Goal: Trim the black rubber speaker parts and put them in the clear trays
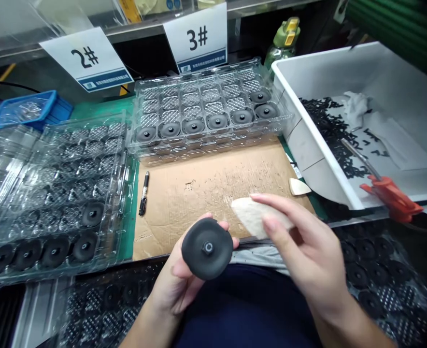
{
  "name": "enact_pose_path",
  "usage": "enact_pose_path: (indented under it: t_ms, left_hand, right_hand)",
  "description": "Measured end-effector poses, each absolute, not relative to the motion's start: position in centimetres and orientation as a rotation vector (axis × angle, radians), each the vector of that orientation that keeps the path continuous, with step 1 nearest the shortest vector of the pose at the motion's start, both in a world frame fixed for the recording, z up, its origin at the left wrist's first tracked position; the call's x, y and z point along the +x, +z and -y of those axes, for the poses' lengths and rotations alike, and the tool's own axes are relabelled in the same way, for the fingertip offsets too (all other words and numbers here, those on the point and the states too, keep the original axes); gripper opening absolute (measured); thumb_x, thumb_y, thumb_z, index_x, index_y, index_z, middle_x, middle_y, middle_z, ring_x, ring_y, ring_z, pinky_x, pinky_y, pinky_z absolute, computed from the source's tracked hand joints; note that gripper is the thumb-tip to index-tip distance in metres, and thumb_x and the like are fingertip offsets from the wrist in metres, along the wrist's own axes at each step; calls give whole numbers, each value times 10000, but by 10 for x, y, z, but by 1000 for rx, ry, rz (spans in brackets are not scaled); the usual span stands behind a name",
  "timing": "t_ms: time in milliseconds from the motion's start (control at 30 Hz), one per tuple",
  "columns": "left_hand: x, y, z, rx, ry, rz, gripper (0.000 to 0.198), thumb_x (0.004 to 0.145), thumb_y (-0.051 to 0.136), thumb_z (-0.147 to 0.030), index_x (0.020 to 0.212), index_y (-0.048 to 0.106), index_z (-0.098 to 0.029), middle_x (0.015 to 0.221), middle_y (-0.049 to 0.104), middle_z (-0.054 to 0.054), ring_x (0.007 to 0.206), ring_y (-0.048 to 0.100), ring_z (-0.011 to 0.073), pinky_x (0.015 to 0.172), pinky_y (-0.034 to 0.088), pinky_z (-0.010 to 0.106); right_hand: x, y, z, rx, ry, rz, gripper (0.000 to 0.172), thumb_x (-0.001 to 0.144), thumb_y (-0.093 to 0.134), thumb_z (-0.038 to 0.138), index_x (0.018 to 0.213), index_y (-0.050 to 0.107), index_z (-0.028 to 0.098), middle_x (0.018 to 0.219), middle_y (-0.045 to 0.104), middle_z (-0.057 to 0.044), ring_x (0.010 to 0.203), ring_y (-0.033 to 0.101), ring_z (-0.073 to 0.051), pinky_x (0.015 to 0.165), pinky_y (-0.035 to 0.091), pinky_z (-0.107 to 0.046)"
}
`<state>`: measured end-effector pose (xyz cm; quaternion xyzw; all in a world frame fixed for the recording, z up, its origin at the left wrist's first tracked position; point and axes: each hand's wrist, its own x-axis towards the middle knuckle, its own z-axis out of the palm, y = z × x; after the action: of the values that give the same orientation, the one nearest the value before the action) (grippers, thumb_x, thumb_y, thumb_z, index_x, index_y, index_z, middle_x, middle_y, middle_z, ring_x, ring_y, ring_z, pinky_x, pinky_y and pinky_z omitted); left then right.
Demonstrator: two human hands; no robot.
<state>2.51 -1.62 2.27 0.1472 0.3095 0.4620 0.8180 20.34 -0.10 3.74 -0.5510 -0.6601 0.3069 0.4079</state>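
Note:
My left hand (179,278) grips a round black disc (206,248) with a small metal hub in its middle, held face up over my lap. My right hand (300,246) pinches a pale, wedge-shaped cloth or sponge pad (251,216) just to the right of the disc, apart from it. Both hands hover at the near edge of a scuffed cardboard sheet (206,186).
A clear blister tray (206,108) behind the cardboard holds several black discs. Another tray (54,193) at the left holds more. A white bin (344,121) with black scraps and red-handled cutters (391,193) stands at the right. A black pen (144,193) lies on the cardboard's left edge.

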Motion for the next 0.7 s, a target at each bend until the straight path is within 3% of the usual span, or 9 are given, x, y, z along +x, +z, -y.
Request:
enact_pose_path:
  t_ms: [133,267,333,433,533,700]
  left_hand:
    - [26,24,17,413,1138,-845,553,615,768,-371,1130,603,-255,1150,648,44,1075,585,273,954,455,356]
    - [14,20,14,463,1308,-865,553,599,763,-398,1118,601,-299,1166,637,9,1024,615,241,899,498,310]
    - [12,19,13,466,1316,-834,493,649,736,-382,1117,603,-299,1154,644,15,1019,620,231,910,490,314]
    - [18,21,10,494,1291,-792,491,651,746,-352,1117,607,-285,1154,645,25,1012,623,235,922,481,333]
    - [28,23,11,506,1269,-786,556,599,774,-373,1122,605,-291,1153,646,13,1025,614,222,904,489,290]
    - [27,22,18,451,1196,-799,488,693,721,-336,1157,591,-262,1170,636,37,1099,568,242,951,461,293]
  right_hand:
    - [181,61,7,-1082,645,1896,410,848,477,88,1247,511,173,1035,657,-60,849,601,-166,779,483,-319]
    - [185,45,17,-1067,1297,1830,280,858,509,153,1102,618,236,893,682,-5,758,625,-126,650,508,-225]
    - [196,35,19,-1127,1449,1677,234,862,530,209,1062,639,263,958,688,4,833,642,-134,694,523,-217]
    - [208,31,18,-1369,1270,1456,250,873,524,256,1105,617,268,1090,658,-10,974,621,-170,815,520,-273]
    - [203,44,15,-1386,1004,1460,310,874,521,227,1176,566,281,1150,629,-3,991,612,-159,807,516,-254]
    - [171,64,6,-1021,659,1844,336,878,451,154,1208,513,128,1075,653,-68,896,608,-167,804,489,-317]
